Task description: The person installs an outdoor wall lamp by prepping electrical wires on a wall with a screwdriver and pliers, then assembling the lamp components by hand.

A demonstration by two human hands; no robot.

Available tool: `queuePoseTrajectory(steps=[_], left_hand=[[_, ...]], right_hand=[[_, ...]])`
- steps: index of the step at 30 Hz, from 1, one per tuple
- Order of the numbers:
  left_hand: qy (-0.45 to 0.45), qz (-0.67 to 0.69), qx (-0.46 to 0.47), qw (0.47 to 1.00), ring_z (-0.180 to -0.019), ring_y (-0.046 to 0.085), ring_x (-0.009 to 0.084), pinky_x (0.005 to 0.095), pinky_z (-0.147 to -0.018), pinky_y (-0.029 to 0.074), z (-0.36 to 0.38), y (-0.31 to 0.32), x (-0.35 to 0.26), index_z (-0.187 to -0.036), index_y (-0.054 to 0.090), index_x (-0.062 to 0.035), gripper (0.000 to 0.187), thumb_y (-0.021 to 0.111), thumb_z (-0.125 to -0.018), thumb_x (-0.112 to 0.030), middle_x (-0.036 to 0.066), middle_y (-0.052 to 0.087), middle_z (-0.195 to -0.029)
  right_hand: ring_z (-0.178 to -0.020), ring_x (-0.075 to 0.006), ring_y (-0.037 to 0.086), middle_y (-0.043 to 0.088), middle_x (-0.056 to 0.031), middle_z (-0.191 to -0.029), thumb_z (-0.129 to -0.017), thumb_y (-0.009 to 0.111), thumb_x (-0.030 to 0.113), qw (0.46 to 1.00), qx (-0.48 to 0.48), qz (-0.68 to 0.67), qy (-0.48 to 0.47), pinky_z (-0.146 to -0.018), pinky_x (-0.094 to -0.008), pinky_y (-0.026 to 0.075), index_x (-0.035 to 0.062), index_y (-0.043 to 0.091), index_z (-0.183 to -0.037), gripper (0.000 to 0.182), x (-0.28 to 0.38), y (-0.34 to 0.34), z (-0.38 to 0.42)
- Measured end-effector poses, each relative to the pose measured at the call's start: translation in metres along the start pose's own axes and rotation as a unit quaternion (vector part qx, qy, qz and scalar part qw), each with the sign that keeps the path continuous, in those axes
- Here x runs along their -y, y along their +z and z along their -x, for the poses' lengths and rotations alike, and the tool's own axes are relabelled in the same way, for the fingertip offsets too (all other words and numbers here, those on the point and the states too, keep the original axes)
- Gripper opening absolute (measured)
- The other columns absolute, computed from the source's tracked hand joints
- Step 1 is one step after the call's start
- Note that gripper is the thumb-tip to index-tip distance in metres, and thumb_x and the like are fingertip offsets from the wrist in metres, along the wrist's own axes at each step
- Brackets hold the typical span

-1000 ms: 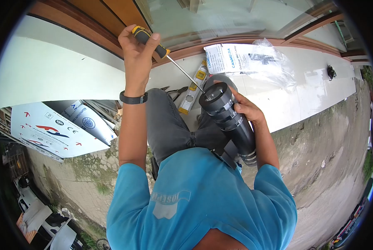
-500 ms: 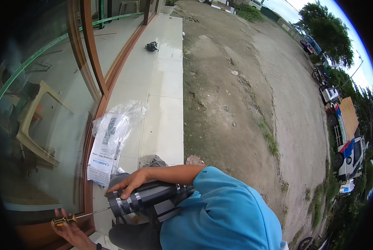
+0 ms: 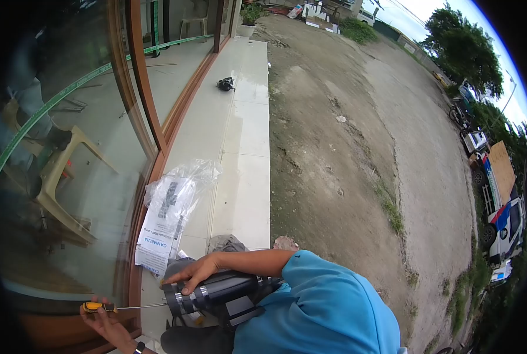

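My left hand (image 3: 105, 327), with a dark band at the wrist, holds the yellow-and-black handle of a screwdriver (image 3: 98, 307) between its fingers. The thin shaft runs right to the end of a dark cylindrical outdoor wall lamp (image 3: 234, 287) with silvery bands; whether the tip sits in a screw is too small to see. My right hand (image 3: 200, 275) grips the top of the lamp near that end, thumb on one side and fingers over the other. The lamp lies across my lap with a square mounting plate (image 3: 240, 308) below its body, close to my blue shirt (image 3: 322, 301).
A clear plastic bag with a printed sleeve (image 3: 157, 236) lies on the tiled ledge (image 3: 240, 177). Farther along sits a small black object (image 3: 226, 84). The glass door with its brown frame (image 3: 145, 88) is at the left; a dirt road (image 3: 334, 147) and parked vehicles are at the right.
The view has shifted, so the scene sits slightly lower and farther right. The screwdriver handle is turned a little, its shaft now nearly level. My right hand stays on the lamp.
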State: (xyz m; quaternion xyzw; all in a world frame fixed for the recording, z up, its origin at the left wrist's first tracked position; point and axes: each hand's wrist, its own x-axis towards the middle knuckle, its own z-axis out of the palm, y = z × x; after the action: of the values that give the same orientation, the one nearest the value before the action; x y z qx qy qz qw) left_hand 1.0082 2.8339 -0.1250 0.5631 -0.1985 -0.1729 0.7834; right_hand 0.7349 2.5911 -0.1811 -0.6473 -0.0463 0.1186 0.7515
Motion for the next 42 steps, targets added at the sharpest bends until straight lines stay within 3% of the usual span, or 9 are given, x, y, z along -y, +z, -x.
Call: queuePoseTrajectory(steps=[6,10,17,20,23,29,32,35,42], left_hand=[[-0.041,-0.193,-0.213,0.957,-0.135,0.052,0.0303,0.0394,-0.100,0.050,0.012,0.039,-0.014,-0.154,0.033,-0.0176,0.059,0.064,-0.103,-0.016,0.016,0.045,-0.156],[0.014,0.125,-0.018,0.992,-0.115,0.062,0.0280,0.0367,-0.097,0.053,0.022,0.016,-0.015,-0.154,0.035,-0.0163,0.061,0.065,-0.101,-0.010,0.016,0.051,-0.145],[-0.002,-0.121,-0.123,0.985,-0.109,0.061,0.0202,0.0356,-0.092,0.055,0.015,0.005,0.002,-0.154,0.036,-0.0249,0.063,0.068,-0.101,-0.014,0.010,0.056,-0.134],[0.037,-0.096,-0.140,0.985,-0.113,0.058,0.0204,0.0374,-0.094,0.053,0.011,0.001,0.011,-0.152,0.036,-0.0221,0.063,0.070,-0.100,-0.015,0.012,0.055,-0.132],[-0.009,0.148,-0.008,0.989,-0.115,0.054,0.0201,0.0369,-0.094,0.051,0.026,0.014,-0.017,-0.148,0.036,-0.0166,0.060,0.070,-0.099,-0.011,0.011,0.049,-0.132],[0.082,-0.171,-0.102,0.977,-0.118,0.056,0.0244,0.0421,-0.098,0.052,0.009,0.002,0.005,-0.150,0.035,-0.0164,0.056,0.064,-0.102,-0.011,0.013,0.050,-0.133],[0.036,-0.148,-0.146,0.977,-0.118,0.056,0.0242,0.0408,-0.098,0.052,0.006,0.002,0.005,-0.149,0.035,-0.0166,0.058,0.066,-0.100,-0.007,0.013,0.051,-0.133],[0.000,0.149,-0.025,0.988,-0.113,0.053,0.0211,0.0335,-0.096,0.049,0.018,0.012,-0.014,-0.144,0.037,-0.0155,0.058,0.071,-0.098,-0.011,0.010,0.050,-0.129],[0.065,-0.149,-0.128,0.978,-0.122,0.056,0.0261,0.0405,-0.101,0.049,-0.001,-0.017,0.025,-0.143,0.039,-0.0155,0.054,0.068,-0.098,-0.007,0.014,0.053,-0.135]], right_hand=[[-0.152,-0.0355,0.029,0.031,-0.0233,-0.163,-0.090,0.070,0.061,1.000,-0.004,-0.019,0.013,-0.123,-0.0421,0.023,0.0084,0.021,-0.165,0.103,0.000,0.002,0.001],[-0.155,-0.0367,0.023,0.028,-0.0226,-0.165,-0.092,0.067,0.062,0.999,0.006,-0.031,0.027,-0.125,-0.0441,0.019,0.0095,0.020,-0.166,0.103,0.001,0.002,0.005],[-0.156,-0.0341,0.019,0.024,-0.0212,-0.167,-0.092,0.067,0.065,0.997,0.014,-0.059,0.047,-0.125,-0.0447,0.017,0.0099,0.017,-0.166,0.105,-0.008,-0.004,0.000],[-0.155,-0.0333,0.021,0.025,-0.0216,-0.166,-0.092,0.067,0.064,0.998,0.002,-0.035,0.050,-0.124,-0.0434,0.020,0.0097,0.016,-0.166,0.105,-0.014,-0.008,-0.002],[-0.155,-0.0332,0.022,0.026,-0.0223,-0.165,-0.092,0.067,0.063,0.999,0.001,-0.025,0.041,-0.124,-0.0423,0.021,0.0099,0.015,-0.167,0.105,-0.012,-0.008,-0.001],[-0.155,-0.0343,0.022,0.025,-0.0228,-0.166,-0.092,0.067,0.063,0.998,0.017,-0.021,0.056,-0.124,-0.0418,0.020,0.0097,0.013,-0.167,0.106,-0.014,-0.009,-0.005],[-0.155,-0.0345,0.022,0.025,-0.0229,-0.166,-0.094,0.066,0.063,0.998,0.006,-0.022,0.057,-0.124,-0.0419,0.020,0.0094,0.011,-0.167,0.106,-0.009,-0.007,-0.002],[-0.155,-0.0345,0.021,0.025,-0.0229,-0.166,-0.094,0.065,0.062,0.998,0.012,-0.006,0.055,-0.125,-0.0419,0.019,0.0094,0.011,-0.167,0.105,-0.014,-0.011,-0.004],[-0.155,-0.0348,0.022,0.027,-0.0230,-0.165,-0.093,0.064,0.066,0.997,0.031,0.005,0.065,-0.124,-0.0427,0.019,0.0094,0.011,-0.167,0.107,-0.006,-0.009,-0.005]])
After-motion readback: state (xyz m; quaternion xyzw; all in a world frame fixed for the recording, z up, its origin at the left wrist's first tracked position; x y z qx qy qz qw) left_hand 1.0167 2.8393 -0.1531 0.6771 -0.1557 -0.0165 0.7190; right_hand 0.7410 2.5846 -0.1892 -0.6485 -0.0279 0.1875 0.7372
